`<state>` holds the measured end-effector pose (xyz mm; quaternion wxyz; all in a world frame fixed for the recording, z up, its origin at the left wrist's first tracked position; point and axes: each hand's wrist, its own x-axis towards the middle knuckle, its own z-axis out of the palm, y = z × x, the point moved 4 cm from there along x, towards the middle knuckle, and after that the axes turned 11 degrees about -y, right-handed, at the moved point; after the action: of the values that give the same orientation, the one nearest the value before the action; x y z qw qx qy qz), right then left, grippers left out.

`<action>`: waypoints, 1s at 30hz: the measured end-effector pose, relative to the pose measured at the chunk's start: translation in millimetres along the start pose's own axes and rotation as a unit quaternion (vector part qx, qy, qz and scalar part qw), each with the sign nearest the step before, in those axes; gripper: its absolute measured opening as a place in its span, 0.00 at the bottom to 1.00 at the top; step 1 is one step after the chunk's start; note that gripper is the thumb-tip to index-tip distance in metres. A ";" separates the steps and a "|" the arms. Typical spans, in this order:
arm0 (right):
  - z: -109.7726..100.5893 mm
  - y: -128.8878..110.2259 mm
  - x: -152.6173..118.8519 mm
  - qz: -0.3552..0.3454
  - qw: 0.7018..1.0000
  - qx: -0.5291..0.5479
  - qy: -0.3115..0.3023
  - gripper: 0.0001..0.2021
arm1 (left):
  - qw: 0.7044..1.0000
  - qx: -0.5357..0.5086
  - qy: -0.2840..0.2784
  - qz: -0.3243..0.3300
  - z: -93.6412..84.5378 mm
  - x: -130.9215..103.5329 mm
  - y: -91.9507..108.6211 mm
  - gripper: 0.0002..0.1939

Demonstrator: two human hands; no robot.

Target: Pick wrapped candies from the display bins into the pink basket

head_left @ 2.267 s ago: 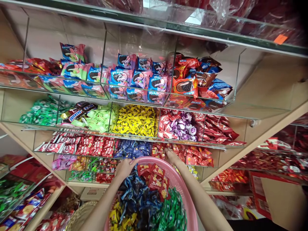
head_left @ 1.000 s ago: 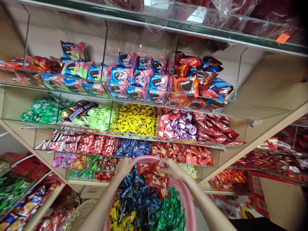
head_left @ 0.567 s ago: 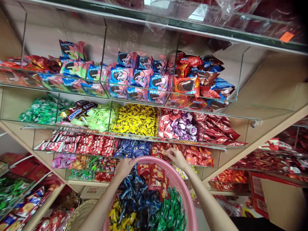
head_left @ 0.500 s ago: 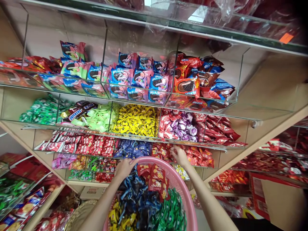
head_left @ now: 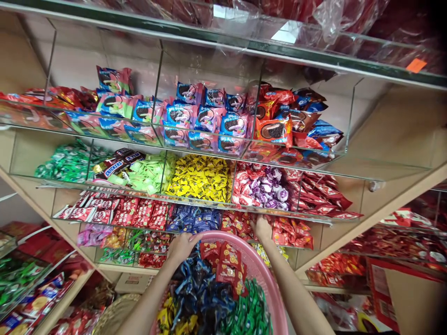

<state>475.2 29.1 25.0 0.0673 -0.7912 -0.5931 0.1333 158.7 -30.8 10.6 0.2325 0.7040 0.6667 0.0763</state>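
Note:
My left hand [head_left: 181, 247] is closed over the far rim of a pink plastic basket [head_left: 277, 284]. Inside the basket lie dark blue wrapped candies [head_left: 200, 291], green ones [head_left: 249, 309], yellow ones [head_left: 167, 316] and several flat red packets [head_left: 228, 265]. Beyond the rim, my right hand [head_left: 262, 229] reaches into a low shelf bin, among red packets [head_left: 237, 223] like those in the basket. Its fingertips are partly hidden there, so what they hold does not show. Blue wrapped candies [head_left: 195, 218] fill the bin to the left of it.
Glass-divided shelves hold yellow candies [head_left: 200, 179], purple-and-white candies [head_left: 275, 188] and cookie packs [head_left: 179, 113]. A glass shelf edge [head_left: 209, 204] runs just above my right hand. A wooden side panel [head_left: 391, 214] slants on the right. An open cardboard box [head_left: 412, 293] stands lower right.
My right hand has moved slightly right and down, its fingers now deeper against the red packets. My left hand still holds the basket rim. The view has shifted a little.

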 end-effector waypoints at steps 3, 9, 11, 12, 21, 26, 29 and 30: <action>-4.5 1.9 -11.2 -0.015 0.999 0.010 0.028 0.23 | 1.000 -0.001 -0.004 -0.011 -1.2 -0.8 0.5 0.30; -16.7 0.6 -54.1 -0.171 0.972 0.126 0.100 0.26 | 1.000 0.004 -0.002 -0.005 1.0 2.0 -1.8 0.30; -19.7 -2.3 -72.5 -0.207 0.960 0.159 0.099 0.27 | 1.000 0.003 -0.005 -0.003 2.0 2.6 -2.5 0.30; -20.5 -4.2 -81.2 -0.214 0.955 0.181 0.093 0.27 | 1.000 0.002 -0.005 -0.002 2.2 2.5 -2.6 0.30; 4.9 -37.7 -124.4 -0.178 0.800 0.568 -0.073 0.36 | 1.000 -0.008 -0.006 -0.009 -0.4 -0.1 0.2 0.31; 17.1 -44.3 -132.2 -0.164 0.705 0.672 -0.157 0.33 | 1.000 -0.007 -0.011 -0.018 -3.1 -2.4 2.7 0.33; 20.9 -40.0 -133.9 -0.156 0.661 0.715 -0.167 0.26 | 1.000 -0.003 -0.008 -0.008 -4.5 -2.7 3.8 0.33; 22.5 -38.3 -133.9 -0.148 0.651 0.725 -0.169 0.23 | 1.000 -0.002 -0.008 -0.007 -4.7 -2.6 3.8 0.33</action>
<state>398.5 -89.1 31.2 0.5371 -0.3557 -0.4180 0.6406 159.9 -32.3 16.9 0.2400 0.6998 0.6691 0.0704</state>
